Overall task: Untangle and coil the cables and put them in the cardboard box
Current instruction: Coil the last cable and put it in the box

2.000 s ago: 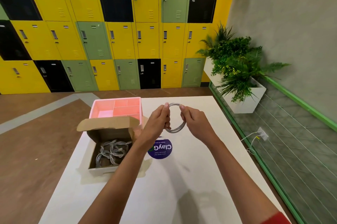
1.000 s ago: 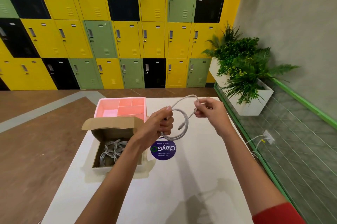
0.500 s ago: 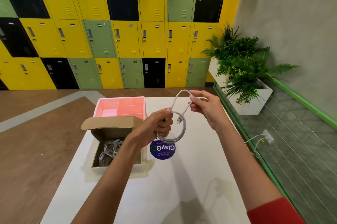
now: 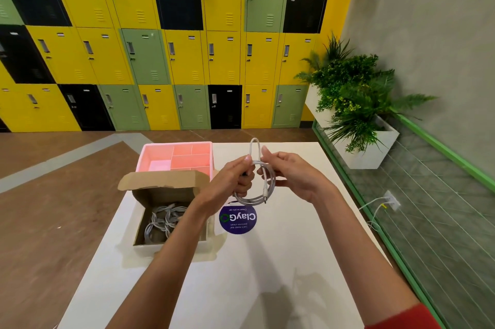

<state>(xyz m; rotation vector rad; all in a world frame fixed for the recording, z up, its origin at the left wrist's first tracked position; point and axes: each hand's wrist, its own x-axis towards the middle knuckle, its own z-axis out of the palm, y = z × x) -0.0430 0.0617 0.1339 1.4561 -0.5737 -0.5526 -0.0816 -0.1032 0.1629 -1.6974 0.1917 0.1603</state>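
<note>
A grey-white cable (image 4: 263,189) hangs as a small coil above the white table (image 4: 267,275), held between both hands. My left hand (image 4: 235,181) pinches the coil's top at its left side. My right hand (image 4: 292,176) grips the same spot from the right, and a short loop of the cable sticks up between the fingers. One plug end dangles at the coil's lower right. The open cardboard box (image 4: 139,235) stands to the left under my left forearm, its flap raised. Several coiled grey cables (image 4: 163,221) lie inside it.
A pink divided tray (image 4: 152,157) stands just behind the box. A round purple sticker (image 4: 238,218) lies on the table below the coil. Lockers line the far wall. A white planter with green plants (image 4: 361,119) and a green railing sit to the right.
My right hand has come back in from the right to meet my left hand at the coil's top. The free length of cable has shortened into a small upright loop.
</note>
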